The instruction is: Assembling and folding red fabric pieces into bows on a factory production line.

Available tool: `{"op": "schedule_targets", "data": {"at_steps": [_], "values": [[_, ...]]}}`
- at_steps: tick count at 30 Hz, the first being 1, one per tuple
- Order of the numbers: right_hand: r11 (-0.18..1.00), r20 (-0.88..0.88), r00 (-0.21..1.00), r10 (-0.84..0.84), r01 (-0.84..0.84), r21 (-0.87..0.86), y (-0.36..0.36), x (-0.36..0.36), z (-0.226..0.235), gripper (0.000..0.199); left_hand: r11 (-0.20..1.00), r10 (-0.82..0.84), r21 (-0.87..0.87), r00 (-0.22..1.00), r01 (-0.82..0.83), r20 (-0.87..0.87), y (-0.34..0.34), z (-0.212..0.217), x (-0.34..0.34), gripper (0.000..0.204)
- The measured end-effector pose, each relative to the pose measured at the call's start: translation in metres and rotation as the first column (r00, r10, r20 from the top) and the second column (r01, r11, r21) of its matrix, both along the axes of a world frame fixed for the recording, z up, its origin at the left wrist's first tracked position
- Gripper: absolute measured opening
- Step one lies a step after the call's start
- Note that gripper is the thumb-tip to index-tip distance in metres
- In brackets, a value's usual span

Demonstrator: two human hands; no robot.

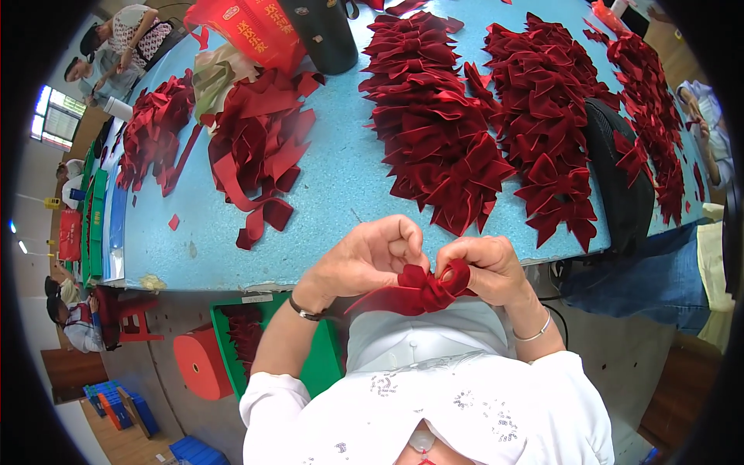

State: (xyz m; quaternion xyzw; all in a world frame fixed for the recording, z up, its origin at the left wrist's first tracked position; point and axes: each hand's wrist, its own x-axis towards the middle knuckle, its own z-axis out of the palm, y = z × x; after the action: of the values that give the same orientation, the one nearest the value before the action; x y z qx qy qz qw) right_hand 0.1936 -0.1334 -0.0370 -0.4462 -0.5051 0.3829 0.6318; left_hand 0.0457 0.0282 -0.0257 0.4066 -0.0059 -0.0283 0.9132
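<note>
Close to my body, just off the table's near edge, both hands grip one dark red velvet bow (422,293). My left hand (366,256) pinches its left side with curled fingers, and a loose ribbon tail hangs out to the left below it. My right hand (490,267) holds a rounded loop of the ribbon between thumb and fingers. Beyond my hands, a long row of finished-looking red bows (434,116) lies across the table. To the left of that row is a loose heap of cut red ribbon strips (260,147).
The blue table (333,194) also bears more rows of bows (542,116), a dark tumbler (322,35), a red bag (248,31) and a black bag (620,178). Below left stand a green crate (306,364) and a red ribbon roll (203,363). People sit around.
</note>
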Motion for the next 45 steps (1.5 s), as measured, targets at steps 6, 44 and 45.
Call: {"op": "schedule_targets", "data": {"at_steps": [6,44,45], "values": [[0.998,0.08,0.995,-0.054,0.057,-0.035,-0.004,0.006,-0.007,0.011,0.989,-0.117,0.077,0.988,0.125,-0.104,0.017,0.013,0.0,0.029],[0.763,0.265,0.725,-0.635,0.644,0.066,0.002,-0.051,-0.021,0.016,0.583,0.803,0.118,0.592,-0.804,0.068,-0.069,-0.007,-0.015,0.025],[0.747,0.265,0.712,-0.65,0.663,0.05,0.003,-0.052,-0.021,0.016,0.565,0.811,0.119,0.576,-0.817,0.104,-0.069,-0.008,-0.014,0.025]]}}
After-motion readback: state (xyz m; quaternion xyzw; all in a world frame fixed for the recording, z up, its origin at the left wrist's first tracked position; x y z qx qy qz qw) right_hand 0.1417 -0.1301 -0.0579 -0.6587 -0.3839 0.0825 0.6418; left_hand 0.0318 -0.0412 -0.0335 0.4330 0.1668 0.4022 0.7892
